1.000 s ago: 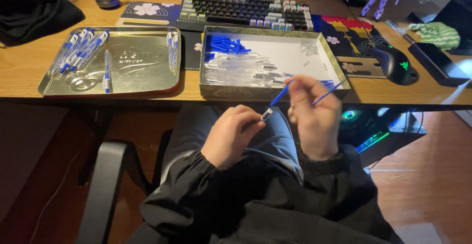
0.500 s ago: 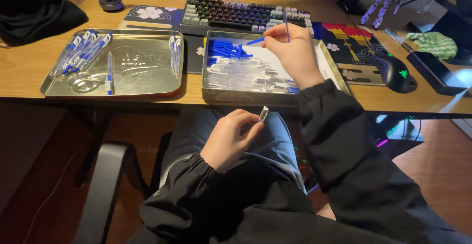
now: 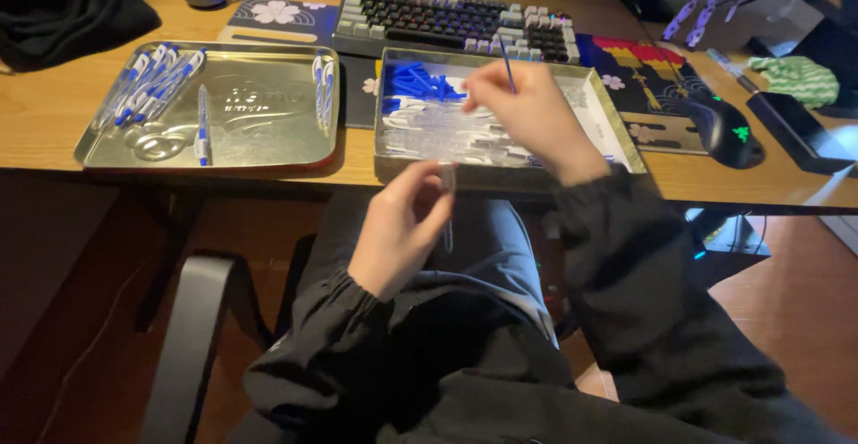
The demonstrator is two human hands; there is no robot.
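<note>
Two hands sort pen parts between lap and desk.

The right hand (image 3: 527, 109) is over the box (image 3: 617, 122) at the desk edge, its fingers pinched on a thin blue refill (image 3: 507, 61) that stands almost upright. The left hand (image 3: 402, 229) is lower, above the lap and just before the desk edge, closed on a clear pen tube (image 3: 448, 207) that hangs down. The box holds blue parts at its far left corner and clear tubes in the middle; its right part is bare. To the left, apart from the box, a metal tray (image 3: 268, 131) holds blue-white pens along its left side and near its right rim. Behind the box is a keyboard (image 3: 447, 19), to the right a black mouse (image 3: 724, 131). Open wood shows between the tray and the left edge of the desk (image 3: 45, 113).
</note>
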